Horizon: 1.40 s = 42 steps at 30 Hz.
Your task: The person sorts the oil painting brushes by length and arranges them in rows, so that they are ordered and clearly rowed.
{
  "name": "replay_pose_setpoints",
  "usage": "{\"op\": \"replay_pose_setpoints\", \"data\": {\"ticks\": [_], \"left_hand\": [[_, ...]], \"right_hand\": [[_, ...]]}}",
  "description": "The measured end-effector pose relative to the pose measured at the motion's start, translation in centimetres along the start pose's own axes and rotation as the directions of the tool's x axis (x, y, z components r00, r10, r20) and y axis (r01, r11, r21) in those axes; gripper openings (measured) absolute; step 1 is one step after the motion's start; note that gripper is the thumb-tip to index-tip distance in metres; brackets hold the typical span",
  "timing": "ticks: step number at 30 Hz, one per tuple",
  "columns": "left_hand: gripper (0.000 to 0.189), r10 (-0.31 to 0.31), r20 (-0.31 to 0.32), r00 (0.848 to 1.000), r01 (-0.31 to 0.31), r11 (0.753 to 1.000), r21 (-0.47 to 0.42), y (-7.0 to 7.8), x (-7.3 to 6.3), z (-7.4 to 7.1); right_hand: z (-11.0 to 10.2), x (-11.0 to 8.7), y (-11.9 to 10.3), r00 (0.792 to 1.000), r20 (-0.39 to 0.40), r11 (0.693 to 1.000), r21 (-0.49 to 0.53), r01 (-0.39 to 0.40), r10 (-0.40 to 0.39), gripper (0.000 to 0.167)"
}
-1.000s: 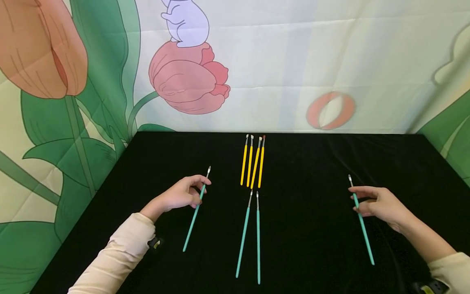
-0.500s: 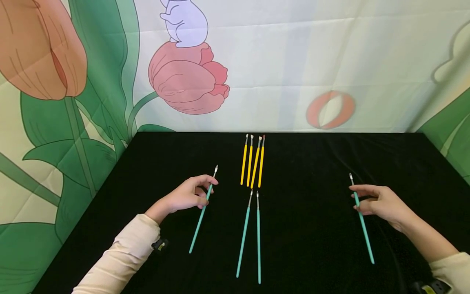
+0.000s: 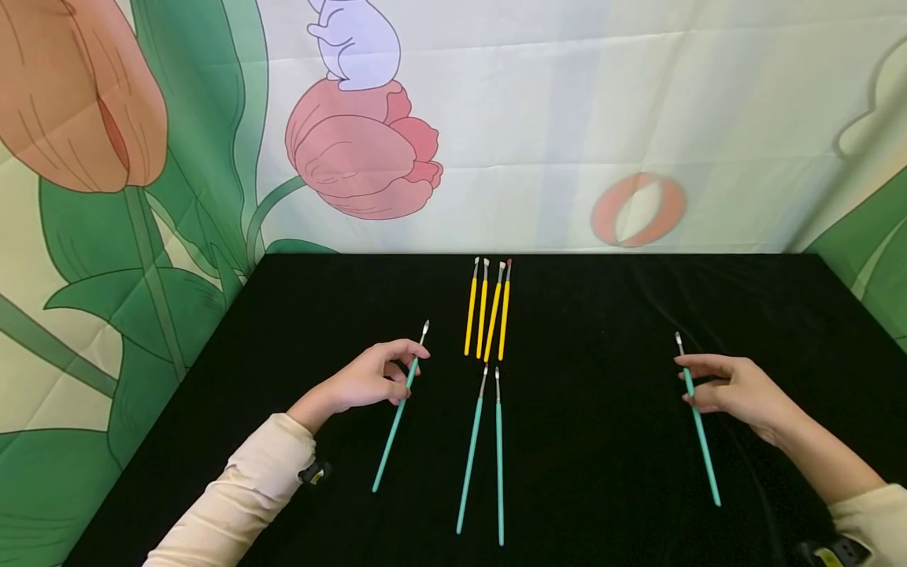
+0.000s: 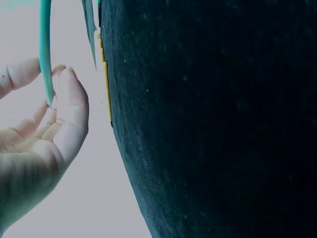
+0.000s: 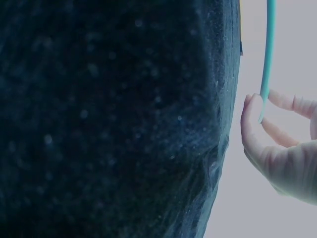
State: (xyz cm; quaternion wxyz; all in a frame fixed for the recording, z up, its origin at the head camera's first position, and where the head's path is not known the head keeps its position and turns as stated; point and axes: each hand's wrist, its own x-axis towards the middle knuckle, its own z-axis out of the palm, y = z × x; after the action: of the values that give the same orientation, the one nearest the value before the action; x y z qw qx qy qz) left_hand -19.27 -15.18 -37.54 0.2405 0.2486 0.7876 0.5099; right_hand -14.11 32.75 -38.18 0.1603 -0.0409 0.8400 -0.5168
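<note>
My left hand (image 3: 372, 374) pinches a teal-handled paintbrush (image 3: 390, 443) near its ferrule, bristles pointing away from me. On the far right, my right hand (image 3: 737, 391) holds a second teal paintbrush (image 3: 703, 449) in the same way, between thumb and fingers. Each wrist view shows the teal handle crossing the fingertips, above the dark cloth. Between the hands, two more teal paintbrushes lie on the cloth, a slanted left brush (image 3: 471, 465) and a straighter right brush (image 3: 499, 472). My left hand is the nearer one to them.
Several yellow-handled brushes (image 3: 483, 319) lie side by side beyond the teal pair, bristles toward the back. A black cloth (image 3: 602, 441) covers the table. Behind its far edge hangs a printed curtain (image 3: 524, 142) with tulips.
My left hand has moved a little to the right with its paintbrush, toward the middle brushes. The right hand and its brush have stayed almost still.
</note>
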Motion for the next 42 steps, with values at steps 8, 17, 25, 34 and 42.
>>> {"op": "replay_pose_setpoints", "data": {"ticks": [8,17,25,34,42], "left_hand": [[0.051,0.029,0.013,0.999,-0.030,0.999,0.031,0.1,0.2,0.5],[0.049,0.051,0.015,0.999,-0.052,0.997,0.057,0.5,0.3,0.9],[0.049,0.056,0.029,0.998,-0.057,0.998,0.040,0.4,0.5,1.4],[0.050,0.042,0.059,0.997,-0.047,0.996,0.072,0.6,0.9,2.1],[0.048,0.030,0.097,0.995,-0.038,0.997,0.073,0.7,1.4,3.0]], "right_hand": [[-0.2,-0.1,-0.1,1.000,0.004,1.000,0.008,0.005,-0.005,0.056],[-0.3,-0.1,0.0,1.000,0.006,1.000,0.008,0.008,-0.008,0.056],[-0.3,0.0,0.0,1.000,0.006,1.000,0.009,0.001,-0.001,0.056],[-0.3,0.1,-0.1,1.000,0.018,1.000,0.021,-0.008,0.007,0.058],[-0.1,0.1,-0.3,1.000,0.016,1.000,0.026,0.008,-0.008,0.058]]}}
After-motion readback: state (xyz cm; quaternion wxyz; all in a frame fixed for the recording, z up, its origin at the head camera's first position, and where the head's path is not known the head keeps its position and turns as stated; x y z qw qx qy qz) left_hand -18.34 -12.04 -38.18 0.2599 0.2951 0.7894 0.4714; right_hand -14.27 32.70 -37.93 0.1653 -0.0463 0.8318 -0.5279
